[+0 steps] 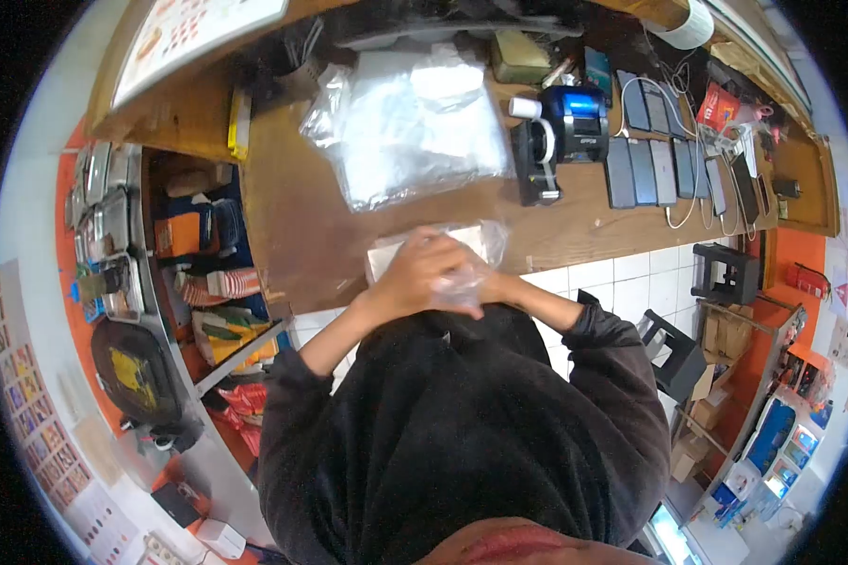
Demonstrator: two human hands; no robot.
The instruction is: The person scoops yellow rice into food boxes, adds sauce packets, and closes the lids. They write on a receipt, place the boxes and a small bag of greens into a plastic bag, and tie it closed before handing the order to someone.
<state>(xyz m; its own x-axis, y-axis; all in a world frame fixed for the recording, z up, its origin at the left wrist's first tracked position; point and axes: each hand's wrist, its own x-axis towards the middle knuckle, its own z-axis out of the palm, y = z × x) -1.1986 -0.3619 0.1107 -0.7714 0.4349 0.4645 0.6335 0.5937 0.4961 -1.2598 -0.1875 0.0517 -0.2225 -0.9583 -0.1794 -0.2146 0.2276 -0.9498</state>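
Note:
At the front edge of the wooden table, my left hand and my right hand meet and overlap. Crumpled clear plastic is bunched between their closed fingers. Under and behind them lies a flat white item, partly in a clear plastic sleeve; my hands cover its middle, and its kind cannot be made out. Just beyond, a stack of clear plastic bags spreads over the table. Some fingers of my right hand are hidden behind the left.
A tape dispenser and a blue-black label printer stand right of the bags. Several phones with charging cables lie farther right on the table. Shelves with packets are at left; black stands are at right.

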